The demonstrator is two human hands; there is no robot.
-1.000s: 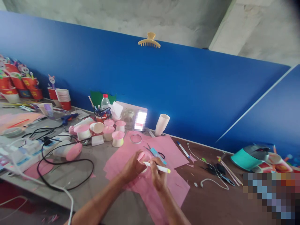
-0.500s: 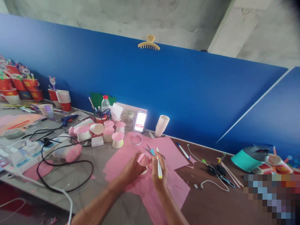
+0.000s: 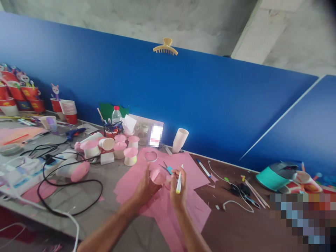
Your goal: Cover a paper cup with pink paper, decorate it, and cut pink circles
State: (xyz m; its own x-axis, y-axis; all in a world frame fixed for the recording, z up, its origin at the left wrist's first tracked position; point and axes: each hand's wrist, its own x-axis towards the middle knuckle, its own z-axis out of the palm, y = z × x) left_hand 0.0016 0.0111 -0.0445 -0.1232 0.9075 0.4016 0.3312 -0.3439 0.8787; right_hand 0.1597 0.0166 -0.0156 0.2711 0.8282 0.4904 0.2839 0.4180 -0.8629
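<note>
My left hand (image 3: 145,187) holds a small cup with a pink paper-covered end (image 3: 158,176), tilted so the pink disc faces me. My right hand (image 3: 177,189) grips a white marker with a yellow-green cap (image 3: 179,178), standing nearly upright, just right of the cup. Both hands hover above sheets of pink paper (image 3: 183,206) on the table. Scissors with a blue handle (image 3: 168,168) lie just behind the hands.
Several pink-topped white cups (image 3: 130,155) stand to the left, with black cables (image 3: 70,182) and a glue gun (image 3: 75,132). A white cup (image 3: 180,140), tape ring (image 3: 151,155), blue pen (image 3: 203,167) and teal device (image 3: 275,174) lie further off. A blue partition (image 3: 210,105) backs the table.
The marker swung from lying sideways to pointing nearly upright in my right hand. My left hand lifted the cup a little and tilted its pink end up toward me.
</note>
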